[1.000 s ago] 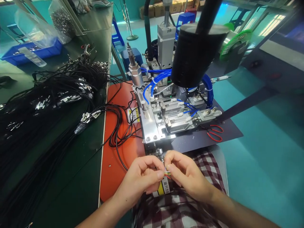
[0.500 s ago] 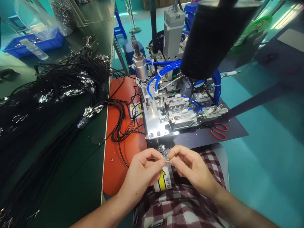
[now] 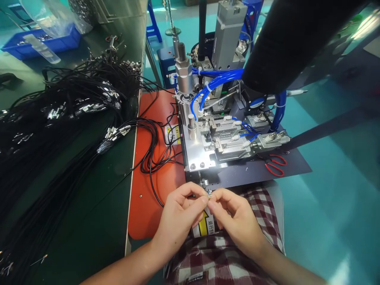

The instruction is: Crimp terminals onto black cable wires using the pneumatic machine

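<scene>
My left hand [image 3: 179, 213] and my right hand [image 3: 237, 221] meet fingertip to fingertip just in front of the machine. Between them shows a small bit of thin coloured wires [image 3: 210, 196]. Thumb and index finger of each hand are pinched on these wires, whose ends are mostly hidden by the fingers. A black cable [image 3: 152, 190] runs across the orange board and passes behind my left hand. Right beyond the fingertips lies the small metal fixture [image 3: 206, 183] at the machine's front edge. Below the hands is a white label with a yellow arrow [image 3: 203, 227].
The metal machine [image 3: 196, 152] with blue air tubes [image 3: 221, 77] stands ahead. Red-handled scissors [image 3: 276, 165] lie on its dark base plate. Bundled black cables [image 3: 86, 87] with metal connectors cover the left table, near a blue tray [image 3: 68, 41]. A black cylinder [image 3: 285, 43] hangs overhead.
My fingertips have drawn closer together, so less of the coloured wires shows between them. The camera view has shifted slightly, moving the machine a little right in the picture.
</scene>
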`<action>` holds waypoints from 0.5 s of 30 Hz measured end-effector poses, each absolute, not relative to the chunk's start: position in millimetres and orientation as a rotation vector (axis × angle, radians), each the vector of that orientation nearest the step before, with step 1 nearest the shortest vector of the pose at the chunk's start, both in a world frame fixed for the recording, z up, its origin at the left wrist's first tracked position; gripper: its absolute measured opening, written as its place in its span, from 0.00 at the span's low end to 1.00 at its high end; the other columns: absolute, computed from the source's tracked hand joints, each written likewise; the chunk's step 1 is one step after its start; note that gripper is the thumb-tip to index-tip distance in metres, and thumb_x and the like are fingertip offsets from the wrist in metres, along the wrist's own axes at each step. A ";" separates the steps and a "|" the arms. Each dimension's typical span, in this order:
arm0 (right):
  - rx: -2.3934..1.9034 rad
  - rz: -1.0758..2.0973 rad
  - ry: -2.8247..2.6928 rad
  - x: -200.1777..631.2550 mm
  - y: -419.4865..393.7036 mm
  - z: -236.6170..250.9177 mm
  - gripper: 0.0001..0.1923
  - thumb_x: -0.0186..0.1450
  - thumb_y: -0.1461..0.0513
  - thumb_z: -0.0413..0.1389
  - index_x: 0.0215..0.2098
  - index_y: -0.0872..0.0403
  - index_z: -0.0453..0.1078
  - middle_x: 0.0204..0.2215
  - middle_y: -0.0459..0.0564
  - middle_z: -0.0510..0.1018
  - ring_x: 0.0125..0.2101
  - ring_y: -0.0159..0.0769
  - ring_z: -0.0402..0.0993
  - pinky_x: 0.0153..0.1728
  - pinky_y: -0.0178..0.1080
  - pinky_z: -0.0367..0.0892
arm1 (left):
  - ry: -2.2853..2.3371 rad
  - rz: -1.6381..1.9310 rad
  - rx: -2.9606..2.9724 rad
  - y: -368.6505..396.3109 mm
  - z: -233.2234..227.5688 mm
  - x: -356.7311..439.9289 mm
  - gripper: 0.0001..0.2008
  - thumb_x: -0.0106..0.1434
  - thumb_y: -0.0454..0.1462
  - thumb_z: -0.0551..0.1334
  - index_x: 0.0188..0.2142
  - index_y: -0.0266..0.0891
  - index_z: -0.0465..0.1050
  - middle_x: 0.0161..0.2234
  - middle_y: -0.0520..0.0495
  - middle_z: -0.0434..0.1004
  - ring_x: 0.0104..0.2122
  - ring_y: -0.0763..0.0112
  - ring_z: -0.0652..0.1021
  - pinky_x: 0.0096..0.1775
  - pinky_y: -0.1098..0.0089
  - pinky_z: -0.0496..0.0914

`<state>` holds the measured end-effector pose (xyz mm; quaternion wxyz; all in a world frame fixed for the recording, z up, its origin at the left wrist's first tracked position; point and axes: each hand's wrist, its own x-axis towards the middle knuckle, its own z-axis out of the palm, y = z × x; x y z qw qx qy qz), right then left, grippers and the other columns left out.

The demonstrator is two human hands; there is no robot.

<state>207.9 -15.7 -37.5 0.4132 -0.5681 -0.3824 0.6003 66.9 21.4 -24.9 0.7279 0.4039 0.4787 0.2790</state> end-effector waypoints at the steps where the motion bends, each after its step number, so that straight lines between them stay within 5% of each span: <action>1: -1.423 1.509 -0.957 208.7 -16.2 -38.4 0.11 0.62 0.56 0.54 0.28 0.55 0.66 0.16 0.39 0.61 0.17 0.27 0.55 0.18 0.32 0.53 | 1.054 0.615 0.889 21.3 -24.8 66.9 0.07 0.60 0.39 0.61 0.29 0.37 0.66 0.13 0.61 0.54 0.14 0.83 0.55 0.18 0.79 0.48; 15: -1.343 1.442 -0.814 202.2 -8.9 -35.4 0.10 0.59 0.56 0.58 0.28 0.55 0.66 0.15 0.38 0.61 0.15 0.24 0.54 0.15 0.29 0.53 | 1.019 0.639 0.851 20.0 -26.1 66.2 0.07 0.62 0.39 0.61 0.30 0.38 0.66 0.14 0.61 0.53 0.15 0.82 0.55 0.19 0.77 0.47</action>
